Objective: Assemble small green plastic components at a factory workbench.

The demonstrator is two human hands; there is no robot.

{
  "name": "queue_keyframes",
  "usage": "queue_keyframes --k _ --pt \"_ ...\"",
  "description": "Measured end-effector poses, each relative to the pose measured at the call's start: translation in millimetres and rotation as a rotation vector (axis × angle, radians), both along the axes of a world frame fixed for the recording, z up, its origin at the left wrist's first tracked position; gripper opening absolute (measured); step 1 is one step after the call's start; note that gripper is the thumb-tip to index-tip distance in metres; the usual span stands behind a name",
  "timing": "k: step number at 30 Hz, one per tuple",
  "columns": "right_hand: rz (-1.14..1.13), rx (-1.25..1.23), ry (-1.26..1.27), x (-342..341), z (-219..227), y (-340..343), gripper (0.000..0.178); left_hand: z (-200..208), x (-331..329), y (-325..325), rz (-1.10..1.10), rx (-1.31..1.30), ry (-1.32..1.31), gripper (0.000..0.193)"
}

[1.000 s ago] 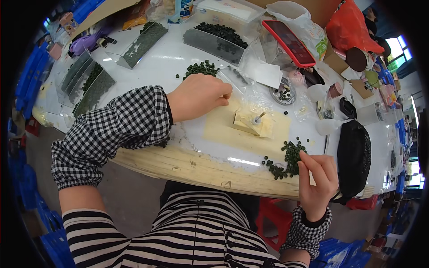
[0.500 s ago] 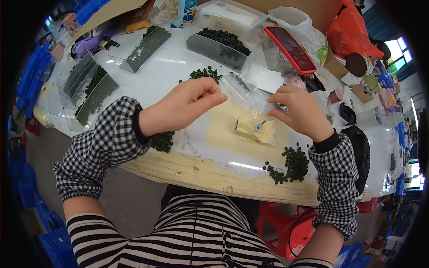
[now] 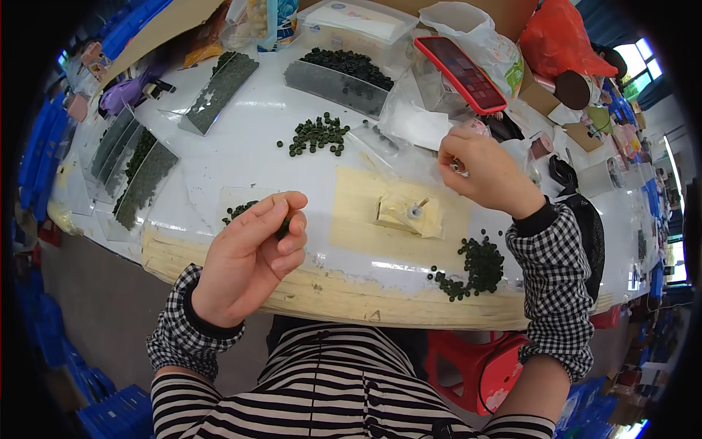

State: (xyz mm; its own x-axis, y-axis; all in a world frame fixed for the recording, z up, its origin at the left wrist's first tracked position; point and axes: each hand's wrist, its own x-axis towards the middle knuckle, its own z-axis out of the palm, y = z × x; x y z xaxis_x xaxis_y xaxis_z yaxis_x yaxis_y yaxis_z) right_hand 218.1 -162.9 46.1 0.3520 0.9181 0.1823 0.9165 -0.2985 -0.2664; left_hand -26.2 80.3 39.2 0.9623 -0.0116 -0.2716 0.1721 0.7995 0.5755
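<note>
My left hand is turned palm up near the table's front edge, fingers loosely curled and apart. Behind it lies a pile of small dark green bead-like rings, and dark pieces show between its fingers; I cannot tell whether any rest in the hand. My right hand is raised over the right of the table, fingers pinched around a small thing with a glint, too hidden to name. Below and left of it stands a block wrapped in yellowish tape, a small metal post rising from it. A clear plastic bag lies beyond.
More green rings lie in piles at the front right and further back. Clear bins of dark rings line the back and left. A red-cased phone leans at the back right, near a white plastic bag.
My left hand has come back toward me and left, turning palm up and loosening from a pinch. My right hand has shifted slightly up, its fingers closing more. The wrapped block stays put.
</note>
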Motion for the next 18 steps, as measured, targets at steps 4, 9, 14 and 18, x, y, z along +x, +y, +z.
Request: queue_keyframes --k 4,9,14,18 --pt "-0.197 0.098 0.105 -2 56 -18 0.009 -1 -7 -3 0.107 -0.066 0.088 0.022" --pt "-0.464 0.116 -0.426 37 81 -63 0.010 -11 -10 0 0.098 -0.168 0.034 0.021" --pt "-0.558 0.092 -0.747 40 76 -53 0.026 -16 -9 -6 0.058 -0.208 0.019 0.018" --pt "-0.079 0.063 -0.355 -2 61 0 0.040 -19 -13 -6 0.066 -0.198 0.032 0.017"
